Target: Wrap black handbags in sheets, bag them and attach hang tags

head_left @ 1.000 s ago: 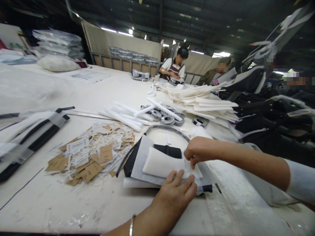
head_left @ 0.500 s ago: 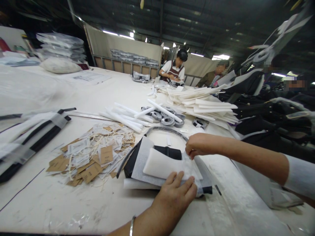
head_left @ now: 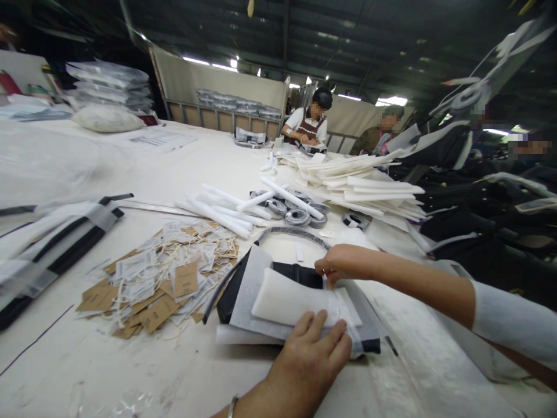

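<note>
The step in hand seems to be padding a black bag with a white foam sheet on the near part of the white table. The left hand presses it with fingers spread, the right hand curls at its far corner, grip hidden; the next move calls for steady pressure. Hang tags lie alongside, and a co-worker stoops across the table under a dark roof

Left fingers rest spread on white foam atop a black item; right fingers curl nearby.
</note>
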Tool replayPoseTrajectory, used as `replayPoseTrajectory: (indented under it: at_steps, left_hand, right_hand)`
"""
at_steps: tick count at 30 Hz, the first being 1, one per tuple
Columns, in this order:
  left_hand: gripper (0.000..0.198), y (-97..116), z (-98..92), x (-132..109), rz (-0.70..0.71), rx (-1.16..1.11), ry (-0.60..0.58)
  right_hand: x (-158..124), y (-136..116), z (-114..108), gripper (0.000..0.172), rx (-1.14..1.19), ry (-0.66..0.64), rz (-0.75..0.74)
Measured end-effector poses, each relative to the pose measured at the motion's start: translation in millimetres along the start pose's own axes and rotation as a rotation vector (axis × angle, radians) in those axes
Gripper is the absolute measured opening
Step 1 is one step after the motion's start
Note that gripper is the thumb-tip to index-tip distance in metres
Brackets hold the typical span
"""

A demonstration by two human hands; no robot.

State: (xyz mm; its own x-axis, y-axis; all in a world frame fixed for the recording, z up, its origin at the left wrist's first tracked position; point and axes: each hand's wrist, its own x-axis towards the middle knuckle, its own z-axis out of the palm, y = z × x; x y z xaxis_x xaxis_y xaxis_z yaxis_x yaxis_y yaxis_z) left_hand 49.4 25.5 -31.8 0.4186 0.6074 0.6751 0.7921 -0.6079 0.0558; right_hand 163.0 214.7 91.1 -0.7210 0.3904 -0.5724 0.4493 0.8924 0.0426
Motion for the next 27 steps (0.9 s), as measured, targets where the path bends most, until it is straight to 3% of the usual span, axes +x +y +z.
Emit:
replayPoseTrajectory:
  at_steps: [6, 13, 17, 20, 23, 27]
  left_hand:
    - [0.022, -0.7, 2.6, -1.5, 0.021, 0.025, -0.006]
    - [0.025, -0.6, -3.1, 2.5, 0.001, -0.004, 0.047]
    - [0.028, -1.4, -2.5, 4.7, 0.000, 0.014, 0.093]
    - [0.027, -2.0, -0.4, 5.2, 0.005, 0.028, 0.123]
    - [0.027, -1.5, 0.8, 5.1, 0.012, 0.030, 0.140]
    - [0.026, -1.3, 1.0, 5.0, 0.017, 0.032, 0.145]
  right_hand:
    - [9.9, -1.9, 4.8, 0.019, -0.031, -0.036, 0.063]
    - [15.6, 1.0, 6.9, 0.021, -0.014, -0.042, 0.023]
    - [21.9, 10.8, 11.6, 0.034, 0.015, 0.031, -0.038]
    - [34.0, 26.1, 21.3, 0.050, 0.164, 0.069, -0.125]
    - [45.4, 42.9, 35.6, 0.060, 0.442, -0.005, -0.114]
    - [51.8, 58.3, 54.0, 0.059, 0.584, -0.027, -0.085]
